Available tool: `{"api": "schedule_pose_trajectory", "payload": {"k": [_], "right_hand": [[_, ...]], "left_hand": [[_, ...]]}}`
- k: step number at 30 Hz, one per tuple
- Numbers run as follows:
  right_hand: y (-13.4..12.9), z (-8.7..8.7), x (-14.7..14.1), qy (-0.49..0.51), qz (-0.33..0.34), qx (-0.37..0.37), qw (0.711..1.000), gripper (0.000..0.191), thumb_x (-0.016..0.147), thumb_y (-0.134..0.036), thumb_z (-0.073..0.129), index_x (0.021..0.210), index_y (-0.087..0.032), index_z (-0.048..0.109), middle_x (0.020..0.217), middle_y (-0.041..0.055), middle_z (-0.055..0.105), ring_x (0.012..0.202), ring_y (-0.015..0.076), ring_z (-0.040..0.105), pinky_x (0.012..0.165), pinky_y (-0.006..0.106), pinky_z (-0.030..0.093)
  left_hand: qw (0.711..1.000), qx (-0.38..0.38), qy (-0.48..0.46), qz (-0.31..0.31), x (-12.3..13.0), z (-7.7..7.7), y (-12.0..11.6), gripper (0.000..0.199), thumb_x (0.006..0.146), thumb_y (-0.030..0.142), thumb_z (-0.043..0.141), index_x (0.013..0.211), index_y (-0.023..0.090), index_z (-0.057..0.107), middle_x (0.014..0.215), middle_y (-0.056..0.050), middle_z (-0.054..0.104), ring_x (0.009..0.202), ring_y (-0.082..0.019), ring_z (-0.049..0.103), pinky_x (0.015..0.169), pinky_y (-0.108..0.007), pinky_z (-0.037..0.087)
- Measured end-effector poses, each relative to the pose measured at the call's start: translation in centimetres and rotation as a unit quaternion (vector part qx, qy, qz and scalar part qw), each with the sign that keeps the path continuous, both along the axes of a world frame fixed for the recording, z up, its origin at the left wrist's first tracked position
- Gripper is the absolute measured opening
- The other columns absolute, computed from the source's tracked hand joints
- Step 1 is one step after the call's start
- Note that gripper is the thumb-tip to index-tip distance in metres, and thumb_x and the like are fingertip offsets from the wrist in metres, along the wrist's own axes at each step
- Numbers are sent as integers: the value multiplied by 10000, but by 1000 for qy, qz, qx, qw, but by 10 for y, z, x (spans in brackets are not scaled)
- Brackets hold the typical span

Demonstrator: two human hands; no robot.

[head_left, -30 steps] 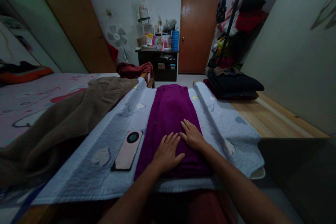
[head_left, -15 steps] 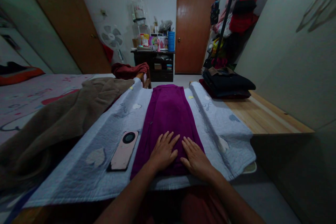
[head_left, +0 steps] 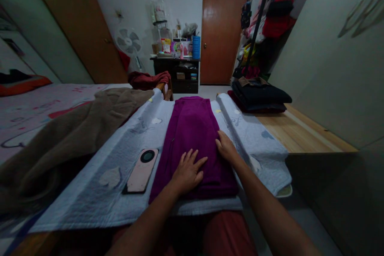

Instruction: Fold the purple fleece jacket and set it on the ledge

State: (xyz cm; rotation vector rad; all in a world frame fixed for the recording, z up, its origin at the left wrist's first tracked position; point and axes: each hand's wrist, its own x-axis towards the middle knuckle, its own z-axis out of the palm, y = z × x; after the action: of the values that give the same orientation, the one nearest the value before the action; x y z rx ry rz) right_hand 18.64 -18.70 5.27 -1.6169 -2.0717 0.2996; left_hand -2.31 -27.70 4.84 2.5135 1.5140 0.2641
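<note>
A folded purple garment lies lengthwise in front of me on a pale blue quilted cover. My left hand rests flat on its near part, fingers spread. At the garment's right edge, my right hand has its fingers bent over the border, thumb close to the fingertips; the fabric there is partly hidden by the hand. Left of the garment, a pink phone lies face down, its round dark camera ring upward.
A brown fleece garment drapes over the left side, beside a pink-patterned bed. On the right, a stack of dark folded clothes sits by a wooden board. A low black cabinet stands at the back.
My right hand has moved from lying flat on the garment to its right edge, farther forward, with fingers now bent. My left hand has stayed in place.
</note>
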Motion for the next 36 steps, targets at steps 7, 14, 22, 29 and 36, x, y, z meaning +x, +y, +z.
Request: {"api": "schedule_pose_trajectory", "payload": {"k": [7, 14, 22, 29, 36], "right_hand": [[-8, -45, -3, -71, 8, -52, 996, 695, 941, -461, 384, 1462, -10, 295, 1553, 219, 202, 1453, 287, 149, 1161, 451, 211], [-56, -44, 5, -72, 42, -38, 996, 735, 953, -524, 347, 1458, 7, 301, 1545, 242, 203, 1455, 279, 136, 1166, 443, 213], [-103, -36, 13, -50, 61, -64, 995, 671, 951, -487, 378, 1480, -80, 304, 1556, 183, 215, 1449, 262, 171, 1159, 467, 250], [-133, -28, 20, -37, 69, -62, 995, 616, 924, -439, 455, 1454, -135, 378, 1526, 153, 312, 1416, 267, 279, 1135, 470, 307], [-128, 20, 21, -60, 71, -97, 991, 337, 946, -353, 409, 1105, -205, 666, 1180, 109, 674, 1120, 234, 614, 949, 344, 455]], "left_hand": [[1000, 10, 3, 5, 0, 0, -1, 592, 854, 333, 554, 1423, 381, 397, 1551, -47, 305, 1436, -304, 213, 1152, -534, 154], [1000, 17, -3, 5, 1, -1, -1, 591, 855, 319, 543, 1425, 371, 396, 1541, -44, 326, 1432, -301, 222, 1153, -521, 161], [1000, 19, -5, 4, 0, -2, -1, 595, 850, 319, 547, 1424, 370, 396, 1545, -42, 319, 1435, -298, 219, 1152, -520, 163], [1000, 16, 0, 5, 0, 0, -2, 647, 846, 321, 534, 1459, 354, 331, 1545, -48, 322, 1437, -290, 216, 1154, -515, 161], [1000, 18, -7, 23, 1, -1, -2, 747, 847, 373, 479, 1506, 149, 208, 1547, -102, 313, 1445, -264, 205, 1175, -463, 151]]}}
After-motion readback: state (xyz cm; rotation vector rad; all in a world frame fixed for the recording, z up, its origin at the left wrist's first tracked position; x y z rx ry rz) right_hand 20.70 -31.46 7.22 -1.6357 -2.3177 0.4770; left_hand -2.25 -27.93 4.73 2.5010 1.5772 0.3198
